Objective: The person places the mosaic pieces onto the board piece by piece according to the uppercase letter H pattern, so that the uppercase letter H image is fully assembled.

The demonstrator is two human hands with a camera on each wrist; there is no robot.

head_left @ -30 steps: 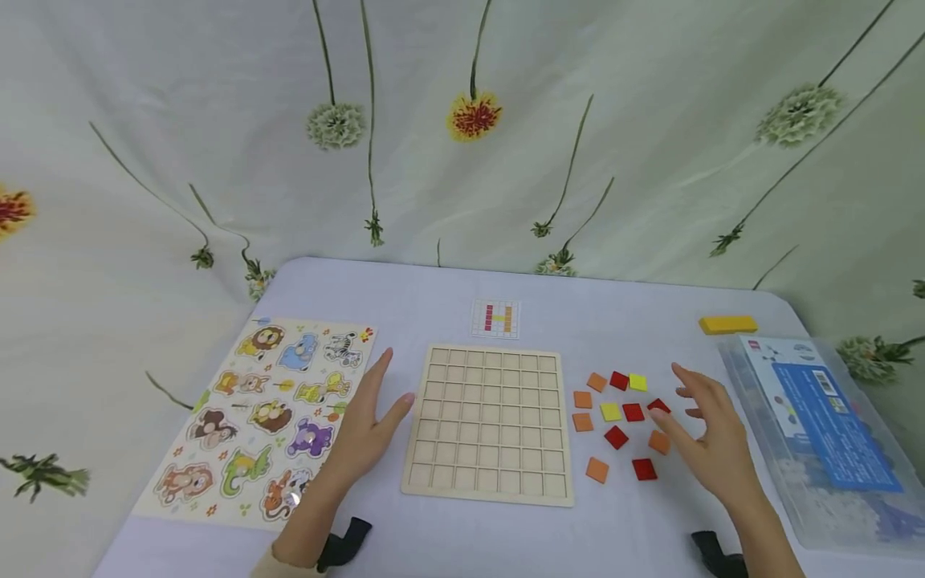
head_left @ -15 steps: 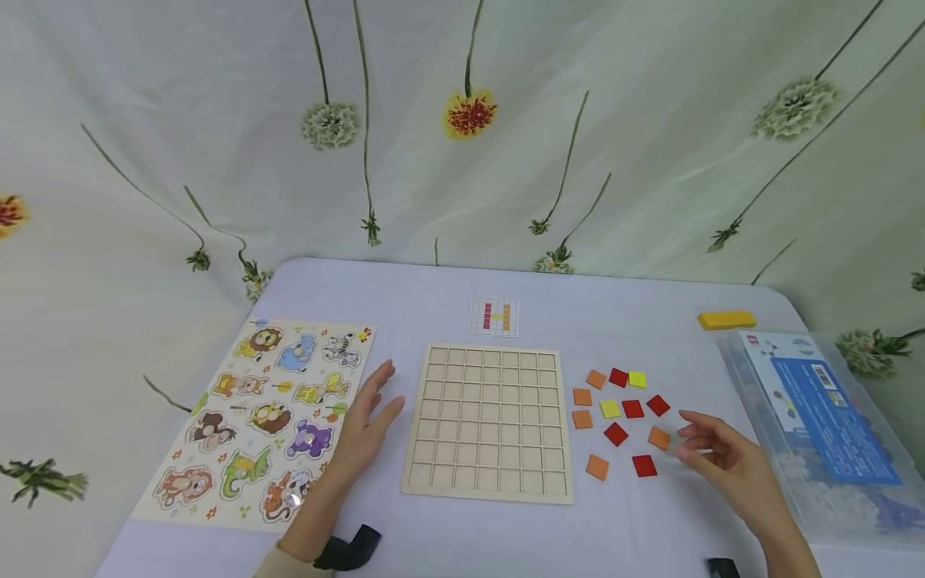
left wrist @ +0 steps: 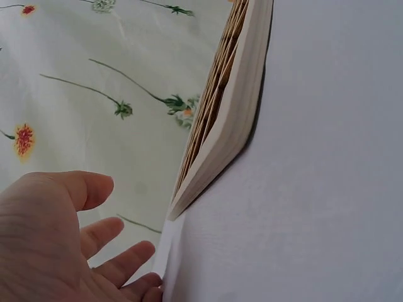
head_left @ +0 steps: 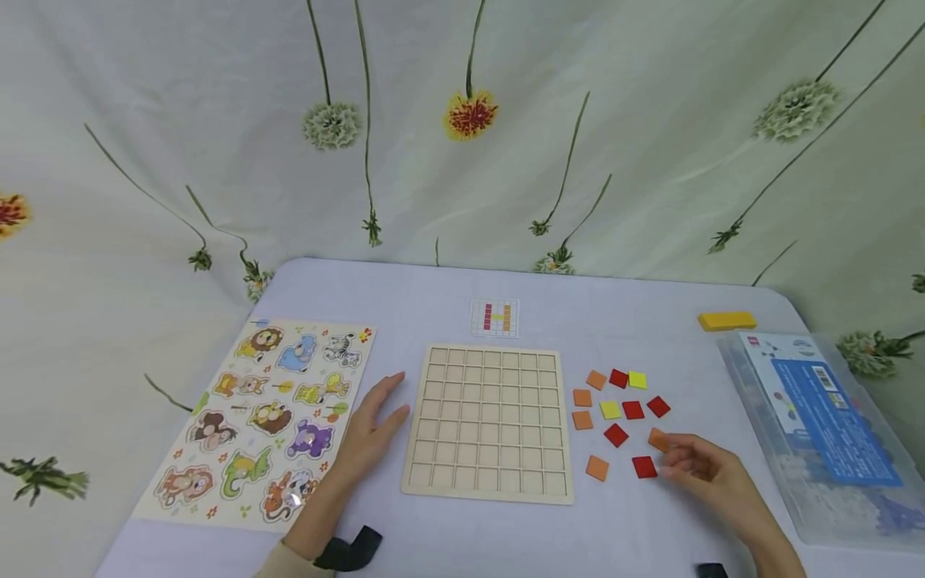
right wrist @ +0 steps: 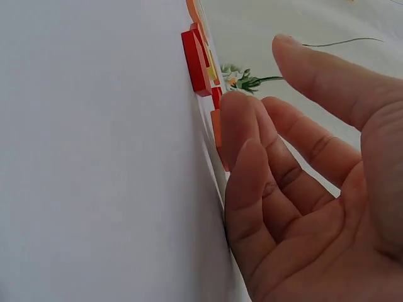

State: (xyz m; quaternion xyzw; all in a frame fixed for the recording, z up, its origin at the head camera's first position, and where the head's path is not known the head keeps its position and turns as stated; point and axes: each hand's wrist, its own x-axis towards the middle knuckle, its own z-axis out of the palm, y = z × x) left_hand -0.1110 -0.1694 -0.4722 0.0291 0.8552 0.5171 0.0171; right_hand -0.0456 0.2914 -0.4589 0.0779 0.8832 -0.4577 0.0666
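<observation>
My right hand (head_left: 711, 475) is at the right edge of the loose square tiles, its fingertips at an orange tile (head_left: 656, 438). In the right wrist view the fingers lie against or just beside that orange tile (right wrist: 217, 135), while the thumb stands apart; exact contact is hard to tell. A red tile (head_left: 645, 467) lies close to the thumb. My left hand (head_left: 370, 440) rests beside the left edge of the wooden grid board (head_left: 491, 421), fingers relaxed and holding nothing. In the left wrist view, a gap separates this hand (left wrist: 75, 239) from the board (left wrist: 233, 119).
Several red, orange and yellow tiles (head_left: 610, 410) lie right of the board. Behind it is a small pattern card (head_left: 495, 318). An animal puzzle sheet (head_left: 253, 417) lies at left. A clear plastic box (head_left: 824, 425) and a yellow block (head_left: 727, 321) are at right.
My right hand has drawn back from above the tiles, then moved in low to the orange tile at the right. The left hand has shifted only slightly beside the board.
</observation>
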